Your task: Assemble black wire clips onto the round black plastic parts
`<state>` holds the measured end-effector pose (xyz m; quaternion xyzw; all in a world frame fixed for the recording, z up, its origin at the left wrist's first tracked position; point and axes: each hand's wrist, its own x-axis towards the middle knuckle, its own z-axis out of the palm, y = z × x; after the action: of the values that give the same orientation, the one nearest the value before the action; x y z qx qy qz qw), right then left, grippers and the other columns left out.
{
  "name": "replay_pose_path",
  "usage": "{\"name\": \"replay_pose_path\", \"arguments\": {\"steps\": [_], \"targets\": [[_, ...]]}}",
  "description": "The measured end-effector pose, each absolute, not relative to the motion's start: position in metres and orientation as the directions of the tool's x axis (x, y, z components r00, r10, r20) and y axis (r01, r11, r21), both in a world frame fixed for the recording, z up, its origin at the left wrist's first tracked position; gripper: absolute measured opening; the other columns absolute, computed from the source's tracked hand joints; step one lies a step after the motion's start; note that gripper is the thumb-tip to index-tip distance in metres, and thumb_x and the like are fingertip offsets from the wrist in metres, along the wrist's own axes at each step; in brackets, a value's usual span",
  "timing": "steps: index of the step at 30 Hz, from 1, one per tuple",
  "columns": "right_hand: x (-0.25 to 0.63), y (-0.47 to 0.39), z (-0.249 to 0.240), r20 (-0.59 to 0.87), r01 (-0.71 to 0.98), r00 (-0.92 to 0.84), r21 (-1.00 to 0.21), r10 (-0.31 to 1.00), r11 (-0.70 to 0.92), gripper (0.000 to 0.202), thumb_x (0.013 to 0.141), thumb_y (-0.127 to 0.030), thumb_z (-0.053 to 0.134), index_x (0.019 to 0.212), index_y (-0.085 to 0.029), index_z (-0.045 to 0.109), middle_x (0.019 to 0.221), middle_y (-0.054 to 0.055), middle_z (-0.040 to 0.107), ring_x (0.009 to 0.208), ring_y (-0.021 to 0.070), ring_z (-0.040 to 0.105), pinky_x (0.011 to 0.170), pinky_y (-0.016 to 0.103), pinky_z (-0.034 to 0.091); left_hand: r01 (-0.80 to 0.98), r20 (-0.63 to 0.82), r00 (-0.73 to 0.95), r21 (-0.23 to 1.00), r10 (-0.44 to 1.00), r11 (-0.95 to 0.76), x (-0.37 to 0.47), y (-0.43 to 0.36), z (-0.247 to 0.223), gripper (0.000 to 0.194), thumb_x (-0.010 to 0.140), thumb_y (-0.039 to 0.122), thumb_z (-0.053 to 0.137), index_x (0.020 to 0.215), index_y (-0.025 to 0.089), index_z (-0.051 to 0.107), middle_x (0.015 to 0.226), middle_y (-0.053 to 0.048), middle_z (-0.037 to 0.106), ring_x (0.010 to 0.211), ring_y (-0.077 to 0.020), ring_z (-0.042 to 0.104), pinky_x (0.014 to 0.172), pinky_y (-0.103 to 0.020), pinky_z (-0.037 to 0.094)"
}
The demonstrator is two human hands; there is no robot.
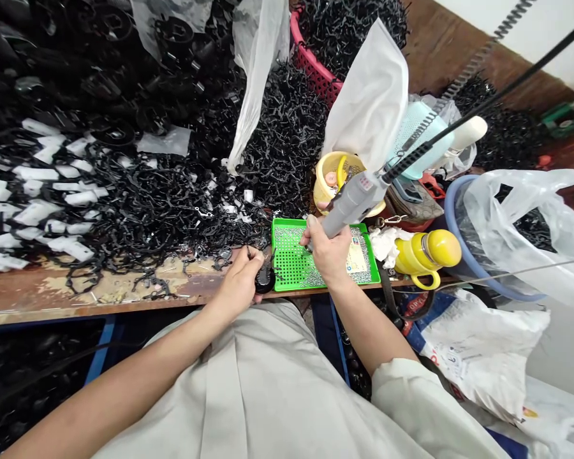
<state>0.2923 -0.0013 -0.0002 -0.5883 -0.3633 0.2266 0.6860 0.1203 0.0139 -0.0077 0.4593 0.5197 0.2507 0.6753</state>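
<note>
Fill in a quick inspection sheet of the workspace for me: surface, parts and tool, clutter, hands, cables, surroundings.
Surface: wooden bench, its front edge worn and patchy.
Job's things: black part beside a green tray with small metal pieces; grey tool, tip over the tray, contact unclear.
Clutter: heaped black pieces, white pieces at left, yellow flask at right.
Hands: left hand grips the black part; right hand grips the grey tool.
Cables: black cable runs from the tool to upper right; coiled cord behind.
Surroundings: blue basin and printed sack at right.
</note>
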Motion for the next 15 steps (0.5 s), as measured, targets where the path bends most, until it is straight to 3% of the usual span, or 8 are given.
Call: {"name": "replay_pose_path", "arguments": {"steps": [10, 15], "targets": [[0.286, 0.001, -0.007, 0.212, 0.084, 0.604, -0.976, 0.768, 0.203, 0.035, 0.079, -0.039, 0.07, 0.104, -0.021, 0.053, 0.059, -0.009, 0.059, 0.043, 0.008, 0.054, 0.05, 0.024, 0.048, 0.206, -0.483, 0.386, 0.876, 0.786, 0.437, 0.118, 0.013, -0.011, 0.017, 0.086, 0.041, 0.05, 0.083, 0.024, 0.047, 0.066, 0.004, 0.047, 0.045, -0.0102, 0.045, 0.03, -0.016, 0.031], [0.281, -0.003, 0.005, 0.314, 0.133, 0.643, -0.944, 0.699, 0.301, 0.034, 0.081, -0.042, 0.069, 0.105, -0.021, 0.057, 0.058, -0.007, 0.056, 0.045, 0.0099, 0.055, 0.051, 0.026, 0.05, 0.196, -0.464, 0.404, 0.886, 0.788, 0.421, 0.118, 0.012, -0.01, 0.017, 0.086, 0.041, 0.05, 0.082, 0.024, 0.048, 0.065, 0.005, 0.047, 0.038, -0.0083, 0.044, 0.028, -0.017, 0.029]]}}
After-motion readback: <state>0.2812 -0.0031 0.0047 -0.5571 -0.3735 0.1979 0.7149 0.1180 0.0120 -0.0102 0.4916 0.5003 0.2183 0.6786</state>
